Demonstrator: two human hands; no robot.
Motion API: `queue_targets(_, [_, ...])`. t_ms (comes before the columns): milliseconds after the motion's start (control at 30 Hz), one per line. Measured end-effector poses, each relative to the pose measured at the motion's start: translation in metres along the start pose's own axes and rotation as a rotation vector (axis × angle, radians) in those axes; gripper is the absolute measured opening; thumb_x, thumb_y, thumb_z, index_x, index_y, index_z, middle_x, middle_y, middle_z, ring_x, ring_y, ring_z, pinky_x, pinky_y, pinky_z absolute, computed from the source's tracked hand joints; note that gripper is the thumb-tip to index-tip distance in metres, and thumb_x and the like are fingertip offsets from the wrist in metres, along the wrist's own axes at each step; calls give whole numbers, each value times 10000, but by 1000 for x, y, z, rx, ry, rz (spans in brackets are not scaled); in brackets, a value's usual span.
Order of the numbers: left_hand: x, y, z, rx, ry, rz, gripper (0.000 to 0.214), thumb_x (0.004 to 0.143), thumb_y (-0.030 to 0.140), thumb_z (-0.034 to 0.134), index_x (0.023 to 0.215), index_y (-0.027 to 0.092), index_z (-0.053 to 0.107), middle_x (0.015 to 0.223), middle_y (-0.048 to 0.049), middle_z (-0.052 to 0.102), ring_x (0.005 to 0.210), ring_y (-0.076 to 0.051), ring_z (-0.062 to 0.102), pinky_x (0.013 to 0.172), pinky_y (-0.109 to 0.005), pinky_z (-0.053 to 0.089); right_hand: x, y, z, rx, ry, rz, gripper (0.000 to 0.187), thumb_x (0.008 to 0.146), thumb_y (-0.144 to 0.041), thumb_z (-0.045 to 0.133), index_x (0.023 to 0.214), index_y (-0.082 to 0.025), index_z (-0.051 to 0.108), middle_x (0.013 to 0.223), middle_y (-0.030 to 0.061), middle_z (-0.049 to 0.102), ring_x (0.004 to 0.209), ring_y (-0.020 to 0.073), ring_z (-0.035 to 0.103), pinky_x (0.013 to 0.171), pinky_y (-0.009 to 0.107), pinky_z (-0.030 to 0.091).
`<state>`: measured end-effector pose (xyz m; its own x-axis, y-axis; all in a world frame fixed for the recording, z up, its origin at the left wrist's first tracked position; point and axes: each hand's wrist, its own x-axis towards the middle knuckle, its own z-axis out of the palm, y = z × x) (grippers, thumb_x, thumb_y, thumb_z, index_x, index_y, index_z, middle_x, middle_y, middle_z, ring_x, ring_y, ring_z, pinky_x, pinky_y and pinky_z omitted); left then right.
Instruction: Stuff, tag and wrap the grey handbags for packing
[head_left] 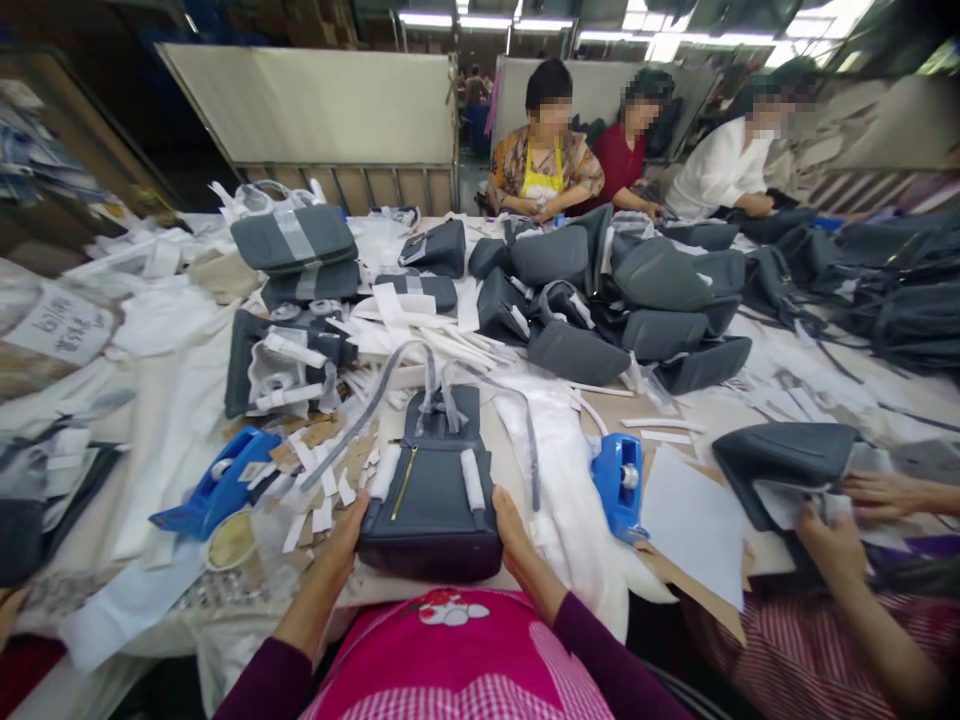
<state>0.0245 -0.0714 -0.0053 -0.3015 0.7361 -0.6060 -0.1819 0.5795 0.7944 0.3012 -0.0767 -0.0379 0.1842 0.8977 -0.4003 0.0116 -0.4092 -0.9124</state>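
A dark grey handbag (431,495) with a gold zip and white paper wraps on its strap ends lies flat on the table right in front of me. My left hand (346,545) grips its lower left corner, fingers curled round the edge. My right hand (511,530) holds its lower right corner the same way. The bag's grey straps (420,375) arch away from me over the table.
A blue tape dispenser (217,490) sits left of the bag, another (621,480) to its right. Paper strips and white wrapping litter the table (187,420). Several grey bags (637,300) are piled further back. A person at my right handles a bag (787,460); three people sit opposite.
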Motion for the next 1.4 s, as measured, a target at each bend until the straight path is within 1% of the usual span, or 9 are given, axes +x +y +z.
queue_targets(200, [3, -6, 10, 15, -19, 89, 516, 867, 536, 525, 1134, 115, 656, 1226, -152, 653, 1224, -264, 555, 1085, -417, 392, 17, -11, -8, -27, 16, -63, 641, 877, -619, 348, 1239, -143, 577, 1316, 135, 572, 1249, 224, 502, 1096, 357, 337])
queue_targets(400, [9, -20, 7, 246, 46, 157, 560, 852, 550, 479, 1172, 109, 606, 1341, -167, 562, 1331, -285, 439, 1153, -436, 284, 27, -11, -15, -263, 78, -87, 567, 907, -424, 358, 1303, -43, 497, 1311, 213, 539, 1222, 278, 505, 1068, 431, 361])
queue_targets(533, [8, 2, 16, 551, 128, 566, 488, 825, 504, 477, 1182, 187, 578, 1293, -131, 575, 1282, -306, 477, 1141, -492, 304, 29, -39, -4, -580, 73, -389, 489, 885, -287, 447, 1336, -102, 478, 1281, 178, 549, 1211, 287, 486, 1072, 453, 345])
queue_targets(600, [8, 13, 32, 665, 63, 806, 449, 813, 460, 490, 1184, 221, 574, 1271, -115, 582, 1263, -301, 490, 1146, -497, 300, 29, -56, 9, -746, 24, -426, 552, 838, -251, 542, 1371, -134, 453, 1302, 175, 536, 1237, 315, 465, 1073, 482, 338])
queue_targets(667, [11, 17, 55, 715, -90, 898, 425, 802, 427, 500, 1172, 236, 585, 1247, -111, 602, 1250, -302, 504, 1142, -507, 308, 33, -69, 24, -868, -15, -368, 735, 753, -241, 663, 1428, -147, 387, 1336, 197, 509, 1257, 360, 448, 1055, 522, 347])
queue_targets(767, [22, 8, 91, 666, -289, 788, 496, 757, 423, 525, 1202, 208, 570, 1223, -142, 620, 1204, -321, 553, 1081, -520, 393, 42, -77, 42, -958, -46, -255, 909, 662, -144, 701, 1479, -139, 302, 1378, 240, 462, 1279, 405, 429, 1028, 553, 361])
queue_targets(900, [30, -6, 119, 568, -433, 553, 692, 708, 444, 571, 1323, 141, 480, 1217, -185, 619, 1148, -325, 598, 994, -476, 485, 53, -75, 47, -891, -28, -170, 888, 651, -24, 571, 1486, -135, 289, 1414, 246, 429, 1317, 387, 410, 1048, 528, 343])
queue_targets(1133, [3, 4, 125, 849, -684, 598, 703, 812, 420, 560, 1440, 150, 396, 1487, -155, 403, 1397, -304, 329, 1175, -474, 210, 73, -57, 22, -469, 60, -50, 942, 609, -63, 525, 1495, -81, 206, 1412, 215, 430, 1323, 310, 422, 1054, 399, 361])
queue_targets(1400, [-5, 5, 126, 1040, -696, 566, 666, 857, 416, 537, 1470, 235, 349, 1518, -95, 366, 1422, -303, 275, 1170, -518, 178, 100, -34, -2, -310, 6, -46, 679, 626, -173, 564, 1292, -57, 491, 1103, 159, 569, 1029, 264, 596, 943, 339, 442])
